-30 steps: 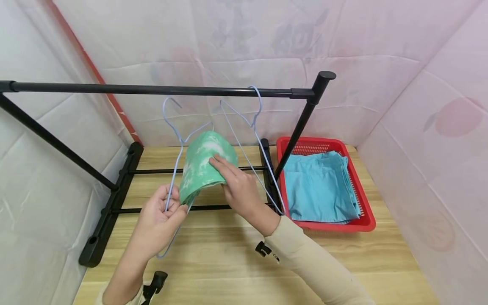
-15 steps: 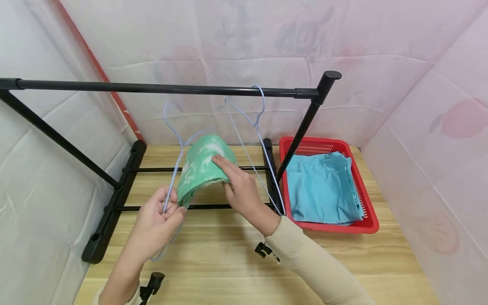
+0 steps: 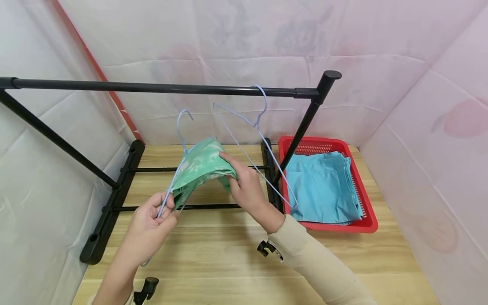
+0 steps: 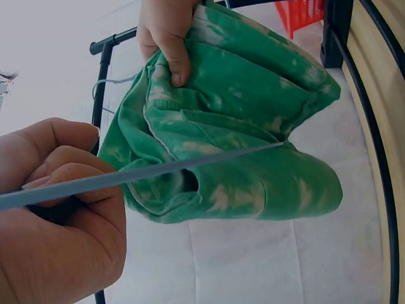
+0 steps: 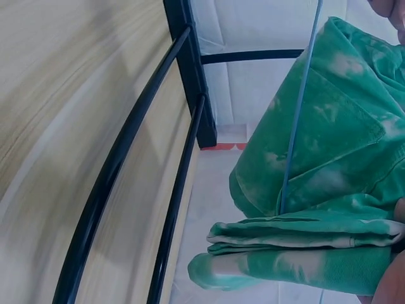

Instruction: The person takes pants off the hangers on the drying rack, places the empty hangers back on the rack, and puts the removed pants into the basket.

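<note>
My left hand [image 3: 150, 218] holds a light-blue wire hanger [image 3: 184, 148] by its side, its free hook pointing up below the black rail. Folded green-and-white tie-dyed pants [image 3: 203, 163] are draped across the hanger's lower bar. In the left wrist view, the wire [image 4: 158, 170] runs from my curled fingers into the fold of the pants [image 4: 240, 107]. My right hand [image 3: 248, 186] pinches the right part of the pants, thumb beneath and fingers on top. Layered folds and stitched seams of the pants [image 5: 316, 126] show in the right wrist view.
A black garment rack [image 3: 152, 87] spans the wooden table [image 3: 228, 262]. Another blue wire hanger [image 3: 256, 124] hangs bare on its rail, close to my right hand. At right, a red basket [image 3: 339, 229] contains folded blue cloth [image 3: 320, 186].
The held hanger has tilted, its hook now lower and farther right. The draped pants have turned and flattened with it. My left hand has shifted slightly down-left; the hanging hanger has swung a little.
</note>
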Demonstrator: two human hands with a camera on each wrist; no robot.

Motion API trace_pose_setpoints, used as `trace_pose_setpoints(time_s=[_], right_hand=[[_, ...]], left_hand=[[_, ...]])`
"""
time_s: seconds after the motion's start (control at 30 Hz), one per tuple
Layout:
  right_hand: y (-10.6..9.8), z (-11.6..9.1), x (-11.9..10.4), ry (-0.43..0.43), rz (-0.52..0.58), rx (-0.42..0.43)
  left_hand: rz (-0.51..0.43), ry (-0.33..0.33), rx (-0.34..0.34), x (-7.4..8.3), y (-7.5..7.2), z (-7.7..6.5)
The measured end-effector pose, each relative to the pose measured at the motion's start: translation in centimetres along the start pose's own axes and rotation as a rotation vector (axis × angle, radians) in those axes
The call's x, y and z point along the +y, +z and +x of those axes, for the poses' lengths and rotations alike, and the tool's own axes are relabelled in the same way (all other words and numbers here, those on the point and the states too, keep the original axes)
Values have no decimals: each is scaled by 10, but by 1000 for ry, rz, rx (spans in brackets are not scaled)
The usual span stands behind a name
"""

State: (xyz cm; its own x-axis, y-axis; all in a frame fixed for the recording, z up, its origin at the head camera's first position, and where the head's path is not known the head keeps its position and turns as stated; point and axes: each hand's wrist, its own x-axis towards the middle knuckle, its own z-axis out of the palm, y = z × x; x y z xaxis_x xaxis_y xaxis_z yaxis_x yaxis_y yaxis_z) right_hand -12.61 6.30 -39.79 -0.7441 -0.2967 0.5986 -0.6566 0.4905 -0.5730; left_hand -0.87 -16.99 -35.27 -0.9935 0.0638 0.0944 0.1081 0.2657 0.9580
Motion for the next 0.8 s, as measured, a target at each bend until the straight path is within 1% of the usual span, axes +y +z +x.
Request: trace_pose_setpoints(time_s=[0.13,0.27,0.47,0.57,0.67,0.8], right_hand=[[-2,-1,1,13,21,6],[-6,-1,4,16,36,21],[-17,-1,4,-4,70,31],[-21,-2,5,-27,65,33],[-25,-3,7,-57,55,42],[-30,-6,10,-79,47,56]], left_hand=[[1,-4,19,1,-2,0],[10,13,53,1,-8,0],[111,-17,94,-1,-19,-1],[138,-12,105,-1,-21,0],[144,-2,105,-1,-22,2],[141,-7,99,-1,-24,4]])
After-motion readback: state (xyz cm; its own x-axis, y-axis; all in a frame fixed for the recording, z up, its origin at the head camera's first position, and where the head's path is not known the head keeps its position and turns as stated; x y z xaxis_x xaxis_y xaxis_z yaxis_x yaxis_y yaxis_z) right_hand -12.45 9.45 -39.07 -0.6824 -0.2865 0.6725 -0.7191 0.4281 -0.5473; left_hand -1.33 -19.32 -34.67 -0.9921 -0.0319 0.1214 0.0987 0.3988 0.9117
